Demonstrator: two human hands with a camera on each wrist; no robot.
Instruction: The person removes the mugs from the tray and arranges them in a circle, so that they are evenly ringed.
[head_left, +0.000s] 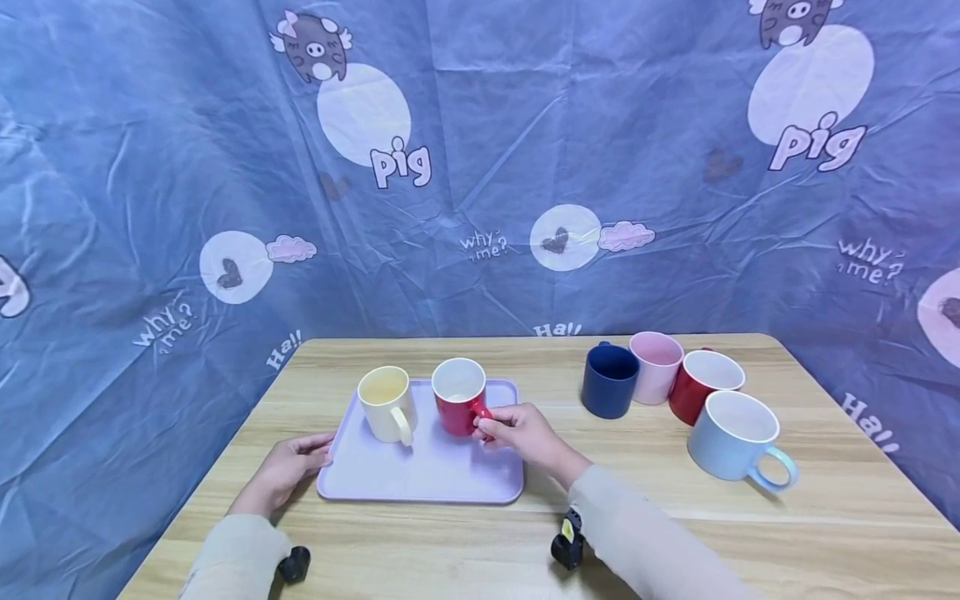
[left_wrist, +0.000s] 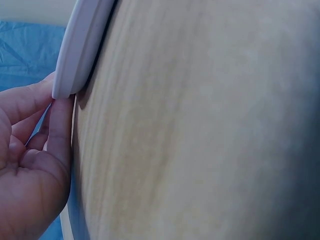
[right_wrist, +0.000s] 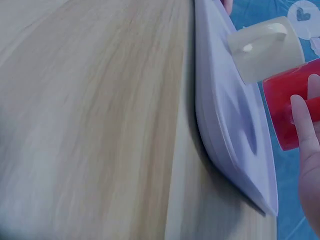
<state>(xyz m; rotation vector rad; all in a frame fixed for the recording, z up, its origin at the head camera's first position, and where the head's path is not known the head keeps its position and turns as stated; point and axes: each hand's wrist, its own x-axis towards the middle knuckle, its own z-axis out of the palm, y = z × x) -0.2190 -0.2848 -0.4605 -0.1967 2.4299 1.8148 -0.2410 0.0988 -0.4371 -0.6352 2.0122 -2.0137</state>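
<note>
A pale lilac tray point(head_left: 420, 475) lies on the wooden table, its left rim pinched by the fingers and thumb of my left hand point(head_left: 287, 468). On the tray's left half stands a cream mug point(head_left: 386, 417), handle toward me. My right hand point(head_left: 528, 435) grips the handle of a red mug point(head_left: 453, 415) with a white inside, over the tray's right half. In the right wrist view, the red mug point(right_wrist: 287, 112) appears slightly raised above the tray, with a shadow on the surface below. The left wrist view shows the tray's rim point(left_wrist: 75, 60) at my left fingertips.
To the right stand a dark blue mug point(head_left: 609, 387), a pink mug point(head_left: 654, 379), another red mug point(head_left: 690, 398) and a light blue mug point(head_left: 723, 450), grouped closely. A blue printed cloth point(head_left: 480, 125) hangs behind the table point(head_left: 420, 550).
</note>
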